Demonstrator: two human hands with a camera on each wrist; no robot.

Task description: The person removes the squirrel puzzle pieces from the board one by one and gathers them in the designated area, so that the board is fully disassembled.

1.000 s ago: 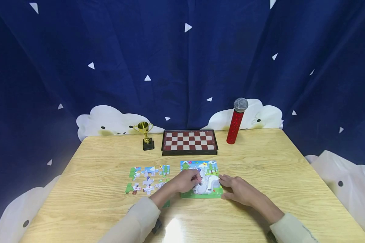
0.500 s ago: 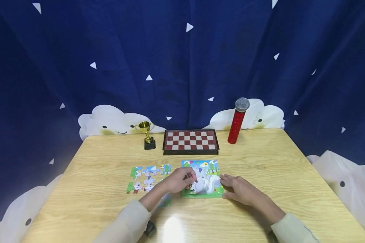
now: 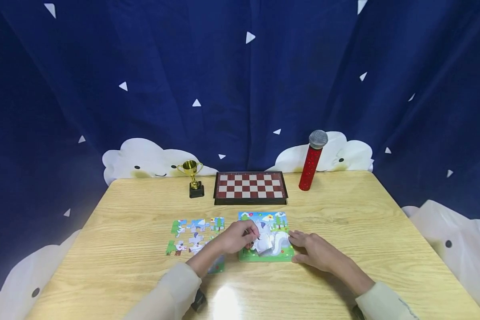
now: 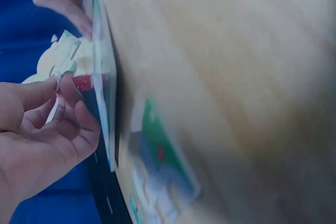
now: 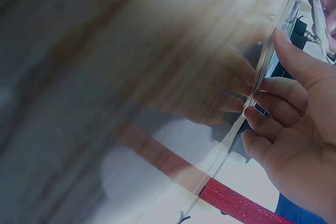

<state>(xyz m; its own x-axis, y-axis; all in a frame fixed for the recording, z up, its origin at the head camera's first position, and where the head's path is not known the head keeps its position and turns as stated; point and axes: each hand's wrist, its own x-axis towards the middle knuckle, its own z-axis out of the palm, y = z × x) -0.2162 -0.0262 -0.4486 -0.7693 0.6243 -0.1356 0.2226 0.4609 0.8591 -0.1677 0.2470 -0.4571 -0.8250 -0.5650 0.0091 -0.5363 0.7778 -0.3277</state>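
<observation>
pinching a puzzle piece (image 3: 262, 243) between thumb and fingertips, the left hand (image 3: 237, 238) has it tipped up just over the puzzle board (image 3: 282, 255), above the board's lower left part. so the piece sits right at the fingertips, board directly under it. the right hand (image 3: 313, 251) lies relaxed with straight fingers against the board's right edge, holding nothing. left of the board, near the left wrist, are the loose pieces (image 3: 194, 235). beyond the board's far edge sits the chessboard (image 3: 250, 186), well apart.

left hand (image 3: 236, 238) has lifted a puzzle piece (image 3: 262, 242) off the board.
</observation>
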